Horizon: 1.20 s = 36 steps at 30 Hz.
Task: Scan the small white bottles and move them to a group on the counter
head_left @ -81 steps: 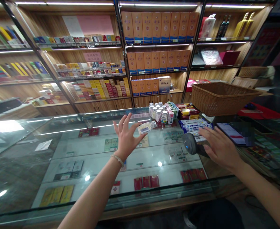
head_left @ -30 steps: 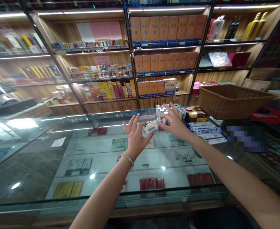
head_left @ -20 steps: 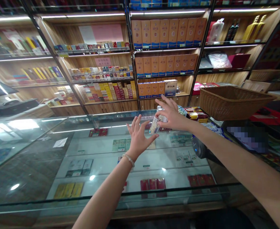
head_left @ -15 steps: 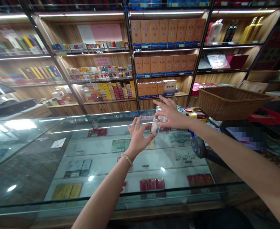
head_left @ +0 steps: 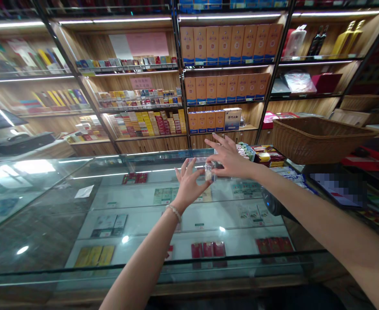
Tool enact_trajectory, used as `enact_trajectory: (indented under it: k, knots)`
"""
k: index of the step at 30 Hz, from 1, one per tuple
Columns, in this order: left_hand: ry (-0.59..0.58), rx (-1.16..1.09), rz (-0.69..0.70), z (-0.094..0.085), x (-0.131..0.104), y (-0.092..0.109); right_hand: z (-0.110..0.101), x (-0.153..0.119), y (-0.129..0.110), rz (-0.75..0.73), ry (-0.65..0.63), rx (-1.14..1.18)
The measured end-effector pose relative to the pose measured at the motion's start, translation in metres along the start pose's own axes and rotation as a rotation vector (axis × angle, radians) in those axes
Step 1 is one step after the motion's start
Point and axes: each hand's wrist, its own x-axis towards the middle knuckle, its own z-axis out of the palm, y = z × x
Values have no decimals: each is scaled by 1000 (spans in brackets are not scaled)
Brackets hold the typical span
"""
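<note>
A small clear jar [head_left: 210, 171] with pale contents is held over the glass display counter [head_left: 137, 254]. My left hand [head_left: 189, 183], with a beaded bracelet at the wrist, pinches the jar from the left between thumb and index finger, its other fingers spread. From the right, my right hand [head_left: 228, 159] grips the same jar with thumb and index finger, other fingers raised. Another clear container seems to stand behind my right hand, mostly hidden by it.
A wicker basket [head_left: 318, 142] stands at the right, near a black scanner-like device [head_left: 271, 201] and small packets. Cigarette packs lie under the counter glass. Shelves [head_left: 228, 103] of orange boxes rise behind. A paper slip [head_left: 84, 191] lies at the left.
The jar is now more upright, and my right hand has come slightly lower around it. The whole view has shifted a little, moving the surroundings rightward.
</note>
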Motion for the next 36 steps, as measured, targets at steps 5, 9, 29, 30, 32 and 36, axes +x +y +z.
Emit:
enact_trajectory:
  k: [5, 9, 29, 30, 32, 36]
  knots:
    - [43, 29, -117, -6, 7, -15, 17, 11, -13, 57, 102, 3]
    - [103, -20, -181, -15, 8, -37, 42, 19, -27, 202, 219, 53]
    - [-116, 253, -385, -56, -31, -103, 156, 60, -97, 379, 193, 182]
    - [-117, 271, -377, -58, -32, -107, 159, 63, -100, 371, 184, 165]
    - [-122, 309, -364, -60, -34, -113, 164, 68, -104, 358, 173, 138]
    - [-150, 367, -346, -61, -36, -123, 173, 76, -109, 341, 146, 106]
